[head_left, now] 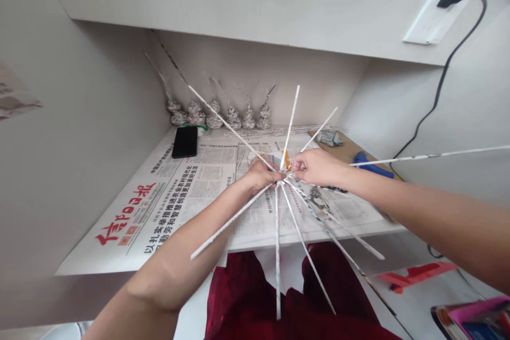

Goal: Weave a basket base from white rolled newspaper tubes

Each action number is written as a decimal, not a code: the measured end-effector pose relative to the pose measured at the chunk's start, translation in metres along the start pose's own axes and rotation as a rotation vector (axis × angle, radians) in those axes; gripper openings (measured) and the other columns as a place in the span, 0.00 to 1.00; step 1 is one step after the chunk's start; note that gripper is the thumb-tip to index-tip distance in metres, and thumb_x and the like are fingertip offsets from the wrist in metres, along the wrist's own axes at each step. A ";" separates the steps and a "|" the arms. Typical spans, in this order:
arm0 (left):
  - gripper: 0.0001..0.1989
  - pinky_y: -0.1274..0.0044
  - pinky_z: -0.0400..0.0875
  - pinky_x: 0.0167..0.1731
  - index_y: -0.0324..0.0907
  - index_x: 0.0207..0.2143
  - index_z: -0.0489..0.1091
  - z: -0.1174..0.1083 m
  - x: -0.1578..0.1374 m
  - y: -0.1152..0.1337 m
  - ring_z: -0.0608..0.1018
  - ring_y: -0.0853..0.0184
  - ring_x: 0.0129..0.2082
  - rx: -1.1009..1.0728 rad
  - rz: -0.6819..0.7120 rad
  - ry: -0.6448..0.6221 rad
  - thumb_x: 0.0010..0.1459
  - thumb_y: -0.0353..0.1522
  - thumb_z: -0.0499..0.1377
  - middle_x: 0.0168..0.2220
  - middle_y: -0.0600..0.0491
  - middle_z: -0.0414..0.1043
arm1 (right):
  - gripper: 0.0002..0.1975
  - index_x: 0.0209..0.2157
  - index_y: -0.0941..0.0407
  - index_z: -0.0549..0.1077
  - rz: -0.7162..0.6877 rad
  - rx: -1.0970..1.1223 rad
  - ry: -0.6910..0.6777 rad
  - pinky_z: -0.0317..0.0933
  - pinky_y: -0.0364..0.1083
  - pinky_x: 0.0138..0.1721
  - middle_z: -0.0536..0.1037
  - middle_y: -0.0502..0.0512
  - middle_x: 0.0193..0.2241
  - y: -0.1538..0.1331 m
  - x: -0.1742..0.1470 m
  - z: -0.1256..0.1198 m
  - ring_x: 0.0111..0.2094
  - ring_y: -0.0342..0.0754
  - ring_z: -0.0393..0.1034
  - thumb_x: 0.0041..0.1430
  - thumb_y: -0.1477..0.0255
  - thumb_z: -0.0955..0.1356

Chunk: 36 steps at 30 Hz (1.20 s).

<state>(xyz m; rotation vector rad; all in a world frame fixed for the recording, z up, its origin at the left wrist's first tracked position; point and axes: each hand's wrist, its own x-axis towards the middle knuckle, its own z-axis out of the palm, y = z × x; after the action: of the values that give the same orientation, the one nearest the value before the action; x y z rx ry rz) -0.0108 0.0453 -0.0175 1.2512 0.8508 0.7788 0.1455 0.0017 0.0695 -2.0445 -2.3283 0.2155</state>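
Note:
Several thin rolled-newspaper sticks [278, 255] spread out like spokes from one crossing point in front of me. My left hand [261, 176] is closed at that crossing, its thumb pressed on top of the sticks. Just to the right, my right hand [313, 166] pinches a paper stick close to the centre; its fingertips hide the exact grip. One long stick [223, 119] slants from the crossing to the upper left. Another long stick [430, 156] passes behind my right forearm toward the right edge.
Newspaper sheets [211, 170] cover the white desk. A black phone [185, 142] lies at the left. Several woven paper gourds [214, 115] line the back wall, beside loose paper sticks [274, 132]. A blue tool [372, 163] rests on brown board [350, 150]. A black cable [438, 85] hangs at right.

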 end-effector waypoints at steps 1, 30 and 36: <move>0.13 0.80 0.64 0.18 0.35 0.21 0.69 0.000 0.000 0.000 0.68 0.74 0.15 0.008 0.004 0.004 0.37 0.27 0.72 0.16 0.56 0.68 | 0.02 0.24 0.52 0.76 -0.007 -0.017 0.013 0.55 0.44 0.26 0.78 0.52 0.24 -0.001 -0.001 0.000 0.25 0.46 0.69 0.49 0.70 0.71; 0.11 0.81 0.62 0.17 0.36 0.18 0.68 0.003 0.004 -0.003 0.67 0.75 0.14 -0.097 0.001 0.083 0.41 0.24 0.69 0.15 0.57 0.67 | 0.04 0.33 0.53 0.71 0.143 0.347 -0.036 0.57 0.42 0.23 0.73 0.47 0.19 -0.003 -0.022 0.030 0.19 0.43 0.66 0.54 0.74 0.67; 0.08 0.84 0.62 0.17 0.34 0.20 0.70 0.000 0.004 0.000 0.69 0.77 0.16 -0.176 -0.078 0.080 0.41 0.24 0.68 0.18 0.55 0.70 | 0.04 0.36 0.54 0.68 0.359 0.916 -0.085 0.60 0.40 0.16 0.76 0.49 0.22 -0.009 -0.026 0.041 0.19 0.44 0.72 0.57 0.75 0.67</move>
<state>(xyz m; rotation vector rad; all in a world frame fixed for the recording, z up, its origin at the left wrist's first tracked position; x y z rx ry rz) -0.0088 0.0491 -0.0181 1.0312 0.8706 0.8273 0.1352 -0.0286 0.0315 -1.8886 -1.3977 1.1382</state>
